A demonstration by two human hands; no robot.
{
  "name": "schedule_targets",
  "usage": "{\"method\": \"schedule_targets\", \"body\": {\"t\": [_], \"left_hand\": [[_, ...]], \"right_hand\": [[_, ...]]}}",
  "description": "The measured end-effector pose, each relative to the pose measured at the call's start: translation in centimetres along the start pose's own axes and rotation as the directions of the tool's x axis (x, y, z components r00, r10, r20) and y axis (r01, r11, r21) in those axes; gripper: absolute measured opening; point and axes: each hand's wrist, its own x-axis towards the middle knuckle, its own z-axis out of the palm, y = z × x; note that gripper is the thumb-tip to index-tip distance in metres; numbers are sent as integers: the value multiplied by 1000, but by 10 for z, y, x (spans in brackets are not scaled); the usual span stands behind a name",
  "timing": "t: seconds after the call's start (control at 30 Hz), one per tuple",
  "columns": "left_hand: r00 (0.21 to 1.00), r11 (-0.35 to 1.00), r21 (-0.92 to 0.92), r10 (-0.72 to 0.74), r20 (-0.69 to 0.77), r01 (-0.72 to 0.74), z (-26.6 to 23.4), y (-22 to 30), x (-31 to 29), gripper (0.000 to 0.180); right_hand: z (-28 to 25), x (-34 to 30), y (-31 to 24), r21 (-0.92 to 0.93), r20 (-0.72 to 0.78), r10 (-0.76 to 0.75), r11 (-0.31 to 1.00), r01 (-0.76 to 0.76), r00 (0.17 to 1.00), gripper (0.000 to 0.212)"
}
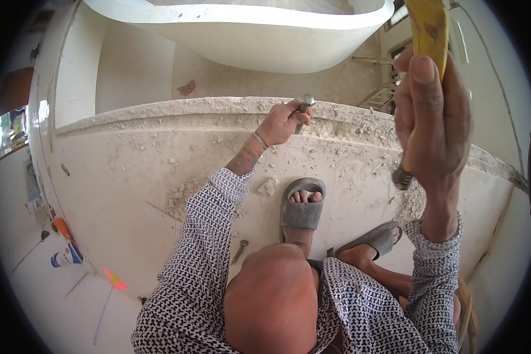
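Note:
My left hand (283,125) is closed around a short metal chisel (305,106), its rounded metal top showing above the fist. The chisel stands nearly upright at a chipped, rubble-strewn ledge (159,109). Raised high on the right, my right hand (433,118) is wrapped around a yellow-handled hammer (429,32). The handle's dark butt end (402,179) sticks out below the palm, while the head lies beyond the upper edge. Between my left arm and my sandalled foot (302,206) lies a loose lump of rubble (268,187).
A white bathtub (265,44) stands beyond the ledge. Broken bits and dust cover the pale floor (118,194). A bolt-like metal piece (239,251) lies near my knee (271,301). At far left are an orange-handled tool (63,228) and a blue-and-white container (66,255).

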Motion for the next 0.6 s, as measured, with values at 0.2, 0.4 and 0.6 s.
{"method": "schedule_targets", "body": {"t": [0.2,0.4,0.6], "left_hand": [[998,996,81,39,-42,-35,7,-8,0,20],[995,996,73,62,-78,-57,5,-15,-9,20],[996,999,-48,15,-92,-19,8,-25,9,25]], "right_hand": [[9,-46,61,-354,452,437,888,-293,778,33],[4,-8,4,117,59,139,983,-145,989,40],[21,-66,68,-67,244,407,913,-403,880,36]]}}
